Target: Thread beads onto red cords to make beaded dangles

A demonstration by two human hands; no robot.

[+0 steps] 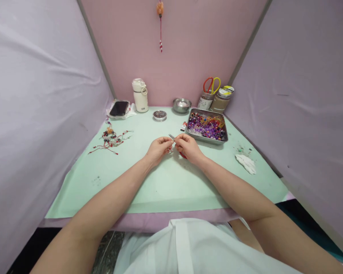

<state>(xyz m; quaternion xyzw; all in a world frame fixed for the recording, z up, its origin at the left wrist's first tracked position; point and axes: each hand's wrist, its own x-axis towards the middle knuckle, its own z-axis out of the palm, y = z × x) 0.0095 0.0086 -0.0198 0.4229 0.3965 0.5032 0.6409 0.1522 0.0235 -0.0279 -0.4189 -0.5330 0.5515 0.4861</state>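
Pale purple cloth wall on the left (45, 87): wrinkled, with a gray edge by the pink wall.
Knotted red strings with dark and pale beads (112, 141): in a loose bunch on the counter's left side, an orange piece among them.
Black phone (119, 108): in the back left corner.
Cream bottle with a loop on its cap (141, 99): standing near the pink wall.
Round silver tin (159, 115): near the bottle, dark bits inside.
Smooth pink back wall (125, 49): an orange charm on a red string (160, 9) hangs on it.
Left hand (158, 149): fingertips pinched together on a small red and white beaded string (170, 150), over the middle of the counter.
Pale green counter top (157, 190): mostly flat, with dark specks on both sides and a pale purple front edge.
Scissors with silver blades and red handles (183, 155): in the right hand, blade tips by the left fingertips.
Right hand (189, 148): closed around the scissors.
Shiny metal bowl (182, 108): at the back.
Silver metal tray (208, 139): full of purple beads (204, 127).
Two jars (220, 103): behind the tray, one holding red and yellow handles.
Crumpled white cloth (246, 163): on the right.
Pale purple right wall (297, 95): beside the counter.
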